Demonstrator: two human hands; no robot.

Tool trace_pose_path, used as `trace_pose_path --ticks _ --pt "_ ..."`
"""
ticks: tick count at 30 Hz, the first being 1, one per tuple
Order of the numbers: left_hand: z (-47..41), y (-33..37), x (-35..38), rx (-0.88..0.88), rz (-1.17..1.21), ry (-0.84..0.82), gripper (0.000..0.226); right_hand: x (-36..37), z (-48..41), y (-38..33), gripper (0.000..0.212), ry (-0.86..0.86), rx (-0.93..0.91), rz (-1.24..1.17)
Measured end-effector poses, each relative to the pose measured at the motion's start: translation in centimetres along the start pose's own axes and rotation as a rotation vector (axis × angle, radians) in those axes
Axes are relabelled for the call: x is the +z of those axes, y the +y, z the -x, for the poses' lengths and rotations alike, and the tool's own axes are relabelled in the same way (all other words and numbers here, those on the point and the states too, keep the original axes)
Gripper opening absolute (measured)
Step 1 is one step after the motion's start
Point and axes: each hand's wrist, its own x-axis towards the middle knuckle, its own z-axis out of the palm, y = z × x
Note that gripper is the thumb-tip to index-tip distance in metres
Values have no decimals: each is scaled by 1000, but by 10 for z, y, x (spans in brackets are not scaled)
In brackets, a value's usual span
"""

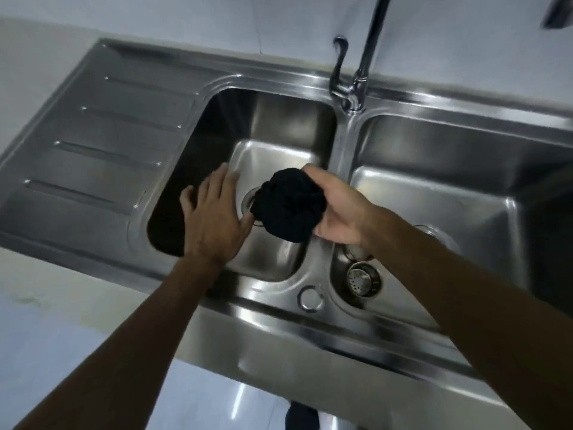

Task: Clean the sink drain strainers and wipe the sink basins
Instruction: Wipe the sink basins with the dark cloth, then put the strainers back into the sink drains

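A stainless double sink fills the view. Over the left basin my right hand is shut on a bunched black cloth, which hangs above the left drain opening and hides most of it. My left hand is spread flat, fingers apart, just left of that drain and holds nothing. A round perforated metal strainer lies loose in the near left corner of the right basin. My right forearm hides most of the right drain.
A chrome tap with a lever stands on the back rim between the basins. A ribbed draining board lies to the left. A small round cap sits on the front rim. Pale countertop surrounds the sink.
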Motion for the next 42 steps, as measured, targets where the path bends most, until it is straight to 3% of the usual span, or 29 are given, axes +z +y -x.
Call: trace_pose_path --ticks 9,14,16,19,22,26,31,37,39,42 --pt "38 190 8 225 101 23 49 -91 183 -22 25 181 -282 29" --pt "64 303 40 381 159 -32 45 -173 283 -10 19 335 -409 73" --pt "78 344 51 456 188 -50 44 -204 320 -1 10 472 -499 136" --pt "102 403 66 544 230 -97 53 -252 382 11 3 891 -598 502" --pt "127 444 80 629 249 -143 65 -291 437 26 23 1209 -561 804" --pt "152 472 96 689 245 -192 56 -339 477 50 38 1396 -543 990" --pt "162 482 103 672 176 -266 61 -377 463 99 52 1281 -194 1519" --pt "159 470 108 649 142 -288 63 -367 454 86 53 1293 -102 1512" --pt "154 463 110 629 169 -286 63 -353 451 73 55 1375 -90 1507" --pt "144 442 111 591 207 -277 63 -321 432 50 48 1450 -333 1496"
